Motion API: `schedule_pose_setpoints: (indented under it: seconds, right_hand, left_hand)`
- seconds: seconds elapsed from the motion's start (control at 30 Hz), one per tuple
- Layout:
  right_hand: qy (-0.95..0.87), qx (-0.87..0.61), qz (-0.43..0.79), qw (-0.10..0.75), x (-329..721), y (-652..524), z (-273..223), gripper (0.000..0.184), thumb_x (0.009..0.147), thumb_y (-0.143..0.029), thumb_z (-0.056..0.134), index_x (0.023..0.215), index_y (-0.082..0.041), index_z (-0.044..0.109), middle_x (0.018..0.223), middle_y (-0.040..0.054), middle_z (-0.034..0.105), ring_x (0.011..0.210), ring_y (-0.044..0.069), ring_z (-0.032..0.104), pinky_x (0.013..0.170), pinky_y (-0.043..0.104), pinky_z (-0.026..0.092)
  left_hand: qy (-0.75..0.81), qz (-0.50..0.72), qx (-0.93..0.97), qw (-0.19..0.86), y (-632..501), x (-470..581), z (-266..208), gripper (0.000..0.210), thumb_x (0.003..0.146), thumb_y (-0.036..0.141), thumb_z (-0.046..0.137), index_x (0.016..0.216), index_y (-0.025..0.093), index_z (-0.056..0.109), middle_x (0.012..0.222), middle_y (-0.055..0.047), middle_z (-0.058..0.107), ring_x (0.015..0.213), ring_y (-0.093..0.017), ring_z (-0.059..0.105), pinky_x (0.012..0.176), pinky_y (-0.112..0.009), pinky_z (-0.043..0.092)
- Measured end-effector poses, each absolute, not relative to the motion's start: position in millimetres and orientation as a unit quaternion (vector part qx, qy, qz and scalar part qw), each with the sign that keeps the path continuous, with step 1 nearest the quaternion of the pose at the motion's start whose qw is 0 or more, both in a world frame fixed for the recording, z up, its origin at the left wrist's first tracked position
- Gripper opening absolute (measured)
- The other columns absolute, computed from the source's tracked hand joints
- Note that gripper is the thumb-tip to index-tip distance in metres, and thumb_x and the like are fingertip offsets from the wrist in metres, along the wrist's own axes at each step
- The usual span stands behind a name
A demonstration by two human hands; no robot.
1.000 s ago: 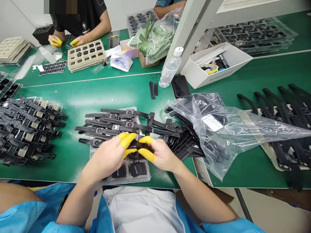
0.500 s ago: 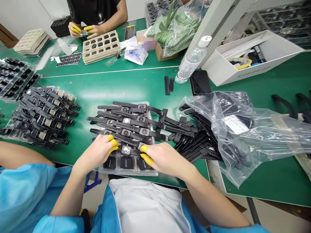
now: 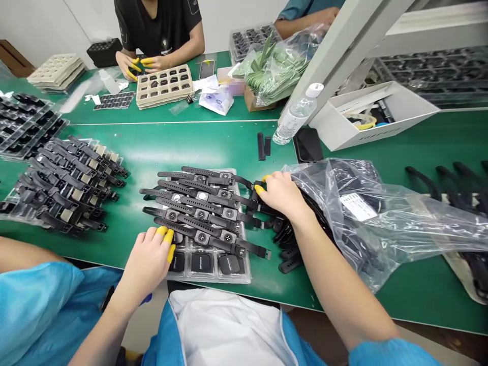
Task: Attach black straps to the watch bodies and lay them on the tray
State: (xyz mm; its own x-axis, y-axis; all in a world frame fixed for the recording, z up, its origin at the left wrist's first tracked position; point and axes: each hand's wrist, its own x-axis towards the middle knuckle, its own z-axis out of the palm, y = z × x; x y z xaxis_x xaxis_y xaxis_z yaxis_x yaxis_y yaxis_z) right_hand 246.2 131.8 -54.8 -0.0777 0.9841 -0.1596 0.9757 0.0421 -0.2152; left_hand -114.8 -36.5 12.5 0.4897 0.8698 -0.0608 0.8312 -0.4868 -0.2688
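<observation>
My left hand (image 3: pixel 150 256), with yellow finger covers, is closed at the lower left of a clear plastic tray (image 3: pixel 213 279). Its fingertips grip the edge of a smartwatch (image 3: pixel 178 237), mostly hidden by the fingers. Rows of smartwatches with black straps (image 3: pixel 227 237) lie face down across the tray. Along its near row sit square black watch faces (image 3: pixel 201 263) without straps. My right hand (image 3: pixel 281 193) reaches over a pile of loose black straps (image 3: pixel 290 262) right of the tray, finger and thumb pinched on a black watch strap (image 3: pixel 260 199).
A clear plastic bag (image 3: pixel 381 229) covers part of the strap pile. Finished-looking strapped watches (image 3: pixel 72 183) are heaped at left. A water bottle (image 3: pixel 297 114), a white box (image 3: pixel 366 119) and a pillar (image 3: pixel 335 56) stand behind. A co-worker (image 3: pixel 162 35) sits across the table.
My right hand has left the tray's near watches and moved up and right to the straps. A strap now extends from the near right watch. The view has shifted slightly.
</observation>
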Motion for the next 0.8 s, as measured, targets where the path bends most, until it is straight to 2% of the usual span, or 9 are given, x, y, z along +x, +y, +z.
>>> schedule_pose_setpoints:
  seconds: [0.1, 0.2, 0.33, 0.43, 0.5, 0.57, 0.63, 0.7, 0.8]
  right_hand:
    - [-0.719, -0.681, 0.131, 0.044, 249, 136, -64, 0.027, 0.094, -0.037, 0.059, 0.101, -0.012, 0.066, 0.112, 0.0236, 0.064, 0.112, 0.041, 0.056, 0.088, 0.051, 0.05]
    - [-0.684, -0.695, 0.171, 0.141, 261, 136, -68, 0.016, 0.087, -0.034, 0.066, 0.088, -0.021, 0.056, 0.093, 0.0124, 0.064, 0.093, 0.032, 0.059, 0.083, 0.045, 0.05]
    - [-0.563, -0.667, 0.321, 0.368, 274, 130, -50, 0.023, 0.084, -0.031, 0.068, 0.091, -0.026, 0.046, 0.074, -0.001, 0.059, 0.069, 0.022, 0.058, 0.07, 0.037, 0.05]
    - [-0.477, -0.56, 0.371, 0.566, 262, 115, -17, 0.026, 0.088, -0.033, 0.07, 0.099, -0.028, 0.047, 0.077, -0.0015, 0.063, 0.078, 0.022, 0.067, 0.074, 0.036, 0.053]
    - [-0.452, -0.481, 0.409, 0.631, 242, 102, 4, 0.026, 0.091, -0.039, 0.07, 0.102, -0.028, 0.05, 0.076, -0.0025, 0.063, 0.075, 0.02, 0.067, 0.071, 0.035, 0.054]
    - [-0.442, -0.401, 0.519, 0.612, 217, 87, 16, 0.027, 0.093, -0.043, 0.071, 0.102, -0.029, 0.051, 0.075, -0.0041, 0.064, 0.062, 0.017, 0.063, 0.059, 0.031, 0.051]
    - [-0.435, -0.336, 0.622, 0.557, 192, 74, 17, 0.027, 0.095, -0.047, 0.068, 0.104, -0.028, 0.051, 0.072, -0.0054, 0.065, 0.047, 0.012, 0.054, 0.046, 0.026, 0.042]
    - [-0.41, -0.296, 0.693, 0.514, 175, 63, 10, 0.027, 0.097, -0.048, 0.066, 0.104, -0.027, 0.052, 0.069, -0.0061, 0.064, 0.042, 0.009, 0.046, 0.041, 0.022, 0.033]
    - [-0.385, -0.271, 0.754, 0.458, 165, 54, -5, 0.029, 0.097, -0.049, 0.067, 0.102, -0.023, 0.054, 0.065, -0.0057, 0.063, 0.041, 0.008, 0.042, 0.039, 0.021, 0.027]
  left_hand:
    - [-0.462, 0.078, -0.878, 0.094, -27, -117, 9, 0.015, 0.09, 0.015, 0.056, 0.081, 0.016, 0.068, 0.094, -0.016, 0.068, 0.092, -0.033, 0.058, 0.074, -0.044, 0.046]
    - [-0.437, 0.045, -0.892, 0.107, -19, -122, 5, 0.018, 0.099, 0.023, 0.057, 0.093, 0.013, 0.071, 0.093, -0.015, 0.068, 0.088, -0.031, 0.058, 0.072, -0.042, 0.046]
    - [-0.429, 0.041, -0.899, 0.081, -13, -130, 13, 0.021, 0.103, 0.025, 0.055, 0.088, 0.015, 0.068, 0.087, -0.011, 0.067, 0.083, -0.029, 0.062, 0.07, -0.039, 0.047]
    - [-0.434, 0.007, -0.9, -0.022, -5, -133, 38, 0.016, 0.104, 0.023, 0.052, 0.098, 0.018, 0.066, 0.094, -0.009, 0.071, 0.085, -0.026, 0.066, 0.073, -0.037, 0.052]
    - [-0.463, -0.055, -0.88, -0.088, 4, -126, 57, 0.017, 0.104, 0.027, 0.052, 0.113, 0.018, 0.062, 0.1, -0.008, 0.072, 0.084, -0.024, 0.069, 0.072, -0.034, 0.055]
    - [-0.492, -0.139, -0.849, -0.136, 17, -108, 69, 0.022, 0.103, 0.027, 0.052, 0.123, 0.019, 0.058, 0.11, -0.009, 0.072, 0.085, -0.022, 0.072, 0.072, -0.032, 0.057]
    - [-0.495, -0.212, -0.821, -0.188, 34, -80, 69, 0.024, 0.102, 0.025, 0.052, 0.125, 0.02, 0.055, 0.118, -0.011, 0.07, 0.092, -0.021, 0.074, 0.079, -0.032, 0.059]
    - [-0.476, -0.26, -0.802, -0.25, 53, -52, 58, 0.03, 0.102, 0.024, 0.051, 0.132, 0.019, 0.052, 0.122, -0.013, 0.069, 0.098, -0.021, 0.075, 0.085, -0.034, 0.061]
    - [-0.404, -0.282, -0.821, -0.288, 77, -24, 28, 0.042, 0.101, 0.016, 0.048, 0.143, 0.019, 0.048, 0.133, -0.014, 0.067, 0.12, -0.024, 0.069, 0.102, -0.039, 0.059]
